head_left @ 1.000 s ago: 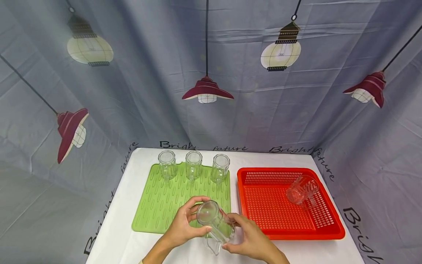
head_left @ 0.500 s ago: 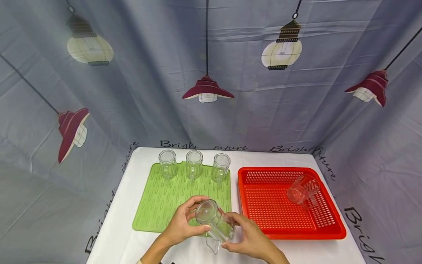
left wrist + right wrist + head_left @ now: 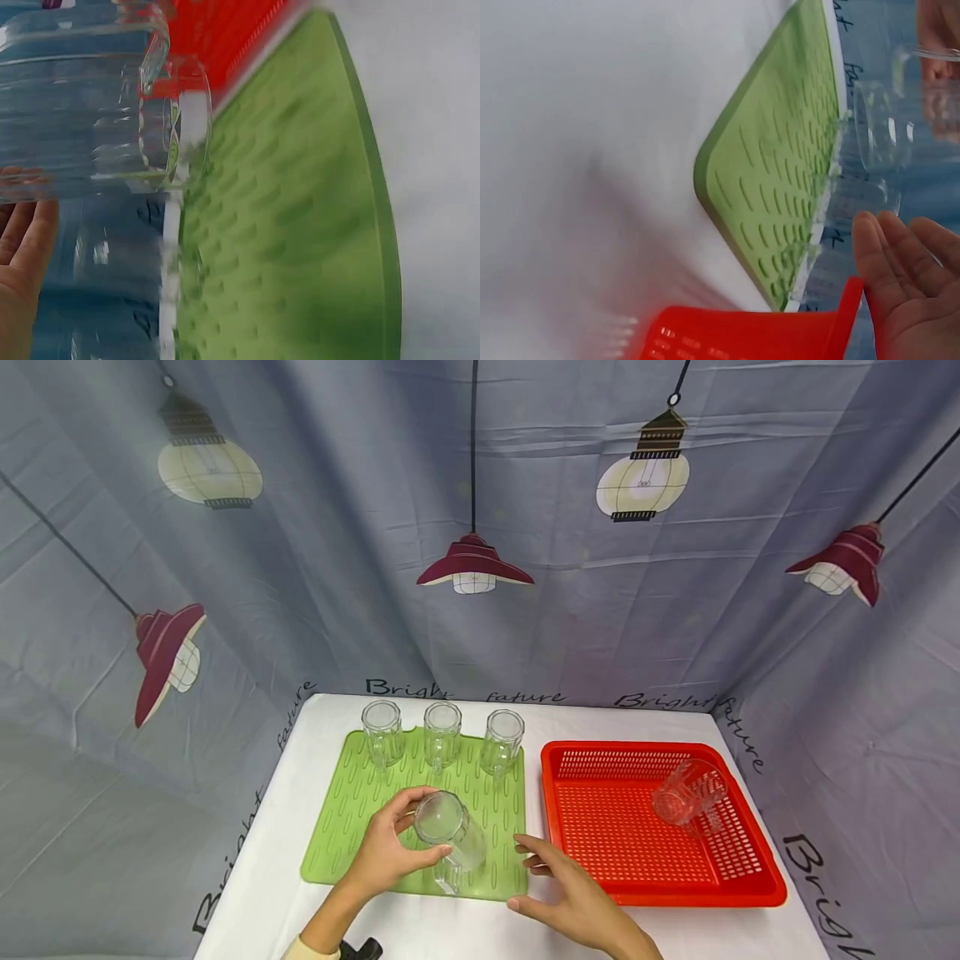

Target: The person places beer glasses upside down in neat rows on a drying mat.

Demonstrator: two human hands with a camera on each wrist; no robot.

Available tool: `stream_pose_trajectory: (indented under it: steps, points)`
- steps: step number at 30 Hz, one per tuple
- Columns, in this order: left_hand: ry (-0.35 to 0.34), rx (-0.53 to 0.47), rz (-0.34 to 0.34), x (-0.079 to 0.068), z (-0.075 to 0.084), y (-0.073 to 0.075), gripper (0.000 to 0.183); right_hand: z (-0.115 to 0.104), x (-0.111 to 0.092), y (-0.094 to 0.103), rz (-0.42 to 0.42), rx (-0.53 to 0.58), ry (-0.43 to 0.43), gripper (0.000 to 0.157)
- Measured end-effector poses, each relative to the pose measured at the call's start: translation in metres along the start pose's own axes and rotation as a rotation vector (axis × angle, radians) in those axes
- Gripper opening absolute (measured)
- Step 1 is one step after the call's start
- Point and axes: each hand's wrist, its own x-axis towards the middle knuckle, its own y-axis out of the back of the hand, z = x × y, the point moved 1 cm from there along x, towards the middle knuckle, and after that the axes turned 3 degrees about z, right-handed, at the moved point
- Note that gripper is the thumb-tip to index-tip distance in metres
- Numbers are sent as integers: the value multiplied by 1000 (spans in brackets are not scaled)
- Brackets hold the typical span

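A clear glass mug [image 3: 467,847] is gripped between the thumb and fingers of my left hand [image 3: 381,853], tilted above the front of the green drying mat [image 3: 352,818]. Its handle points toward me. In the left wrist view the mug [image 3: 82,112] hangs over the mat, apart from it. My right hand [image 3: 570,902] holds nothing; its fingers are spread loosely between mat and basket. In the right wrist view the fingers of that hand [image 3: 915,285] extend near the basket's edge. Three more glass mugs [image 3: 441,739] stand in a row along the mat's back edge.
A red plastic basket [image 3: 697,893] stands right of the mat on the white-covered table [image 3: 247,893]. One glass mug [image 3: 678,797] lies on its side in it. A grey patterned curtain [image 3: 360,568] encloses the table at back and sides.
My right hand has let go of the mug, staying about where it was. My left hand has carried the mug left and forward, over the mat.
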Motion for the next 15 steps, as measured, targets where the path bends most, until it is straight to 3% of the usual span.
stream_pose_trajectory:
  steps: [9,15]
  points:
    - [85,234,162,14,-29,40,78,4,0,9,75,-9,-28,72]
    - [134,303,187,20,-42,57,81,6,-2,9,97,-4,-29,58]
